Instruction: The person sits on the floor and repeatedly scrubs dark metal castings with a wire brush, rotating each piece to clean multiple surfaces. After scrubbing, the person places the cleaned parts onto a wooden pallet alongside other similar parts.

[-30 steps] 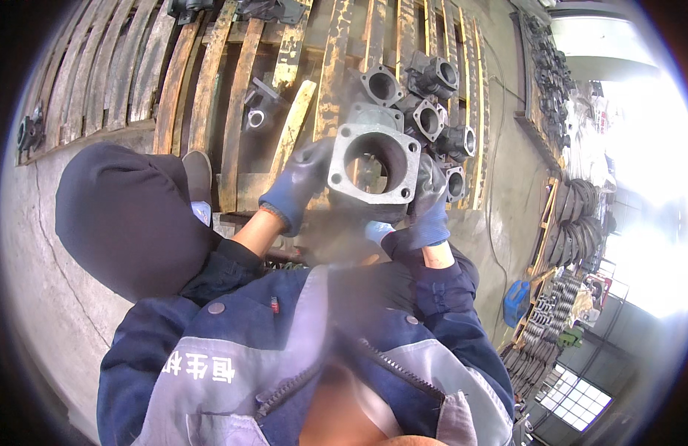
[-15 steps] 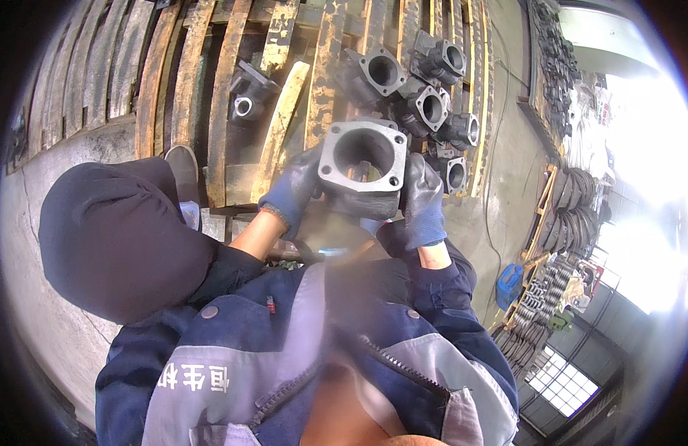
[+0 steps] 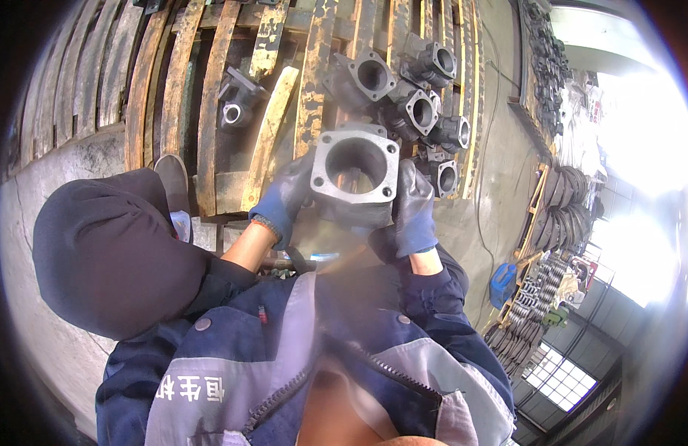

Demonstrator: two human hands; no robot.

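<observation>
Between my two gloved hands is a dark metal casting (image 3: 359, 211) with a machined, square flange on top. A wide round bore runs through it, and small bolt holes sit at the flange corners. My left hand (image 3: 290, 192), in a blue and black glove, grips its left side. The right side is clasped by my right hand (image 3: 414, 208), in a matching glove. Both hands' fingertips are partly hidden behind the casting. Beyond it, several similar castings (image 3: 420, 113) stand grouped on the wooden pallet (image 3: 314, 93). Another casting (image 3: 240, 98) lies apart at the left.
A loose wooden slat (image 3: 272, 137) lies slanted across the pallet. On the right, a cable (image 3: 481, 186) runs along the concrete floor. Further right are a blue jug (image 3: 501, 285), stacked metal rings (image 3: 565, 229) and a rack of dark parts (image 3: 543, 70).
The casting is tipped slightly, so its flange sits at a different slant. The pallet and its castings appear shifted a little left in view. Both hands keep their grip.
</observation>
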